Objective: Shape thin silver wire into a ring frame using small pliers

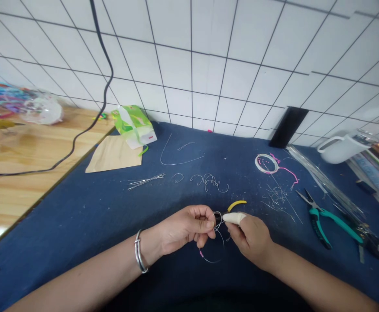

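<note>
Key geometry, my read: the gap between the left pinch and the right fingertips, with the wire loop (221,222) sitting right in it. Loop is held off the tabletop (79,225), roughly centred in front of the wearer. Left hand (183,227) has the firm hold: thumb and forefinger pinched together on the loop's left side, other fingers curled underneath. Right hand (254,238) comes in from the opposite side, fingers curled, white-wrapped finger (234,218) pointing left at the loop, its tip just beside the wire. Can't tell if the right fingers are closed on the wire end or on a tool. A yellow handle (237,204) pokes out beyond the right hand, curving away to the right; its grip is hidden. Left is the nearer hand, in contact; right is at best touching. No single long axis on the wire: the loop opens upward between the hands, strands cross near the left pinch, and a loose tail curves down toward the wearer. Pink piece (201,252) on the lower arc, just under the left fingers. Finished-looking curls (211,182) lie straight ahead past both hands, straight wires (147,180) ahead-left, closer to the left hand. Teal pliers (341,223) lie off right, nose angled away and left, handles toward the right arm's side.
</note>
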`<state>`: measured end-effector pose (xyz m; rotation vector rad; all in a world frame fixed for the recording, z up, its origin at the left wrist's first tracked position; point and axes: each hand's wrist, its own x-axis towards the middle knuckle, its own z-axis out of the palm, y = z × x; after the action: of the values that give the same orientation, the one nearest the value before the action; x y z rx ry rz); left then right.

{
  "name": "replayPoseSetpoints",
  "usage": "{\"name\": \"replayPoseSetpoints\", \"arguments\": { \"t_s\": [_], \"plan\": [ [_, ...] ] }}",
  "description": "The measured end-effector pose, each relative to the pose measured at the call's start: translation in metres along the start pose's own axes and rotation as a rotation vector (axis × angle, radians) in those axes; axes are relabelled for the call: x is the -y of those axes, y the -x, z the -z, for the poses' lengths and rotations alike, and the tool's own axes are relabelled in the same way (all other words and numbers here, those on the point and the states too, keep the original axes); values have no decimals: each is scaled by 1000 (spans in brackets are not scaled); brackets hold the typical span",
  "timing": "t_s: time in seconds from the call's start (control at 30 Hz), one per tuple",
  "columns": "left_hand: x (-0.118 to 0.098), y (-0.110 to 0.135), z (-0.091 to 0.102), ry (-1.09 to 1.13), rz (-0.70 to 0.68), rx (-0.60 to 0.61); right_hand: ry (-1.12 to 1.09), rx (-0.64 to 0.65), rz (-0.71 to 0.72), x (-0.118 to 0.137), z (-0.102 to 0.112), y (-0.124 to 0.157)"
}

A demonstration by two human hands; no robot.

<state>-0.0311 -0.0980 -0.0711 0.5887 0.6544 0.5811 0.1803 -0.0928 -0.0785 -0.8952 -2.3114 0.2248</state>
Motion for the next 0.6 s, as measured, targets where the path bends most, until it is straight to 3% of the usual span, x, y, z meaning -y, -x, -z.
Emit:
{"name": "replayPoseSetpoints", "arguments": {
  "t_s": [0.6],
  "plan": [
    [0, -1, 0, 23, -14, 25, 69, 37, 42, -10, -1, 0]
  ]
}}
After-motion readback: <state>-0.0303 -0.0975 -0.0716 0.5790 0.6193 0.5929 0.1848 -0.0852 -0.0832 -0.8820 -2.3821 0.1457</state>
